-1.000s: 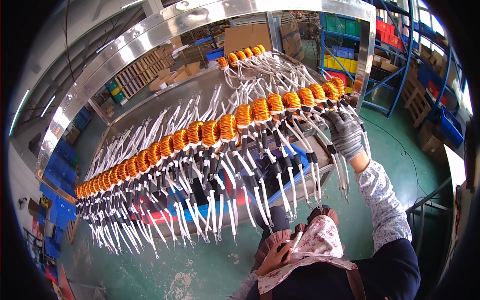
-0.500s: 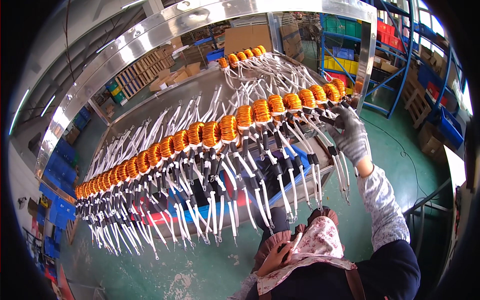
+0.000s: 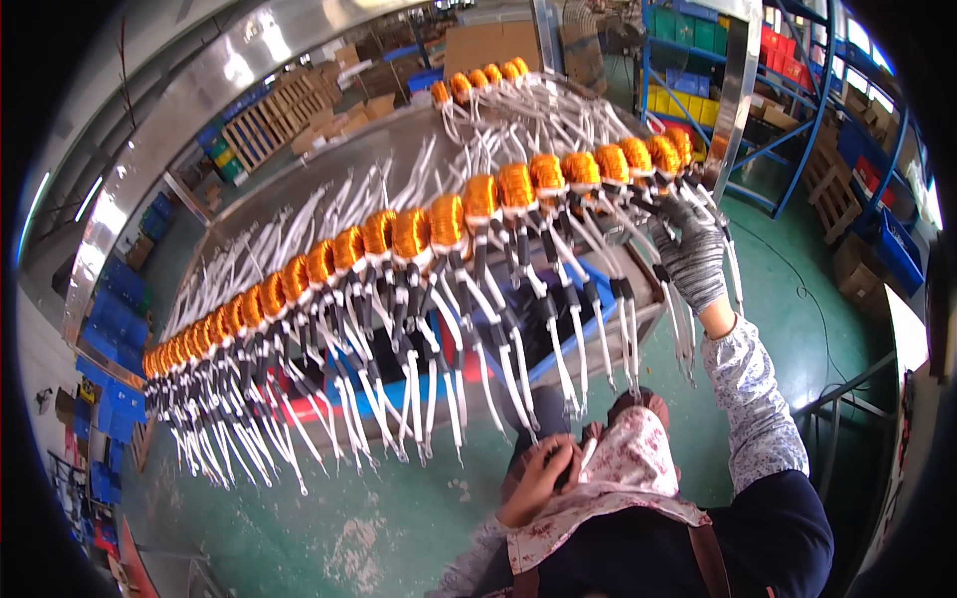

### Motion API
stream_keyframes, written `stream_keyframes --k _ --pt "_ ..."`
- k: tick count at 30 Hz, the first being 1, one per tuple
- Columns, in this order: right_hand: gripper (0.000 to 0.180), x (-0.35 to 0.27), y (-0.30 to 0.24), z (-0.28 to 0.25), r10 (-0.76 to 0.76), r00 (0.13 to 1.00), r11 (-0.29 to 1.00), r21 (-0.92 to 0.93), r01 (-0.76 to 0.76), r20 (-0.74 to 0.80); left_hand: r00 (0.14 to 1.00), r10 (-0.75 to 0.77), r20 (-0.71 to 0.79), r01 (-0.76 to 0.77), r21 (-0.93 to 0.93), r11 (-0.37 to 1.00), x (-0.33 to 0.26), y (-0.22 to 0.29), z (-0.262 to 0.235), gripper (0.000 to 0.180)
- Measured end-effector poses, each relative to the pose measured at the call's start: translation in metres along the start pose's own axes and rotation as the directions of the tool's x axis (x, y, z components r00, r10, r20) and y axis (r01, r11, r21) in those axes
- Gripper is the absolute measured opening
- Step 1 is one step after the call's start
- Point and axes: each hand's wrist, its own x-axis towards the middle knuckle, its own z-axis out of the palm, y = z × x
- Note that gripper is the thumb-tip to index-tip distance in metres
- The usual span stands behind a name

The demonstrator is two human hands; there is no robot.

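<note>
A long row of toroidal coils (image 3: 446,221), wound in copper-coloured wire, lies along the near edge of the metal table. White leads (image 3: 518,364) with ring terminals hang from them, many wearing black sleeves (image 3: 549,305). At the right end of the row, my right hand (image 3: 692,257), in a grey knitted glove, has its fingers closed around a lead just below the coils; the fingertips are partly hidden among the leads. Close to my body, my bare left hand (image 3: 538,482) is curled around small black pieces (image 3: 560,464) that look like sleeves.
A second, shorter row of coils (image 3: 492,75) sits farther back on the metal table (image 3: 374,149). Below the hanging leads are blue and red bins (image 3: 583,329). A metal frame (image 3: 736,100) rises at the right table corner, with blue shelving (image 3: 783,125) behind it.
My right hand has closed in on the leads under the last coils. My left hand has risen slightly toward the table with the black pieces in it. The view has shifted a little.
</note>
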Motion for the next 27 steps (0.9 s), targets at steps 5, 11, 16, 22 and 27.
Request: stream_keyframes --k 5,11,16,22,27 --pt "0.029 -0.044 -0.076 -0.046 -0.048 0.972 0.956 0.293 -0.022 0.229 0.991 0.080 0.109 -0.019 -0.473 0.881 0.006 0.046 0.011 0.026" --pt "0.037 -0.113 -0.124 -0.037 -0.360 0.811 0.726 0.684 -0.067 0.462 0.998 0.063 0.002 -0.057 -0.398 0.915 0.021 0.060 0.015 0.033" --pt "0.029 -0.126 -0.138 -0.035 -0.328 0.826 0.715 0.691 -0.101 0.459 0.986 0.115 -0.124 -0.145 -0.269 0.952 0.023 0.057 0.019 0.034" --pt "0.014 -0.084 -0.108 -0.039 0.105 0.754 0.139 0.741 -0.657 0.648 0.986 0.166 0.019 -0.154 -0.283 0.947 0.015 0.054 0.005 0.017" --pt "0.023 -0.056 -0.060 0.000 0.378 0.744 -0.280 0.834 -0.475 0.551 1.000 0.016 0.003 -0.017 0.039 0.999 0.000 0.012 0.000 0.010"
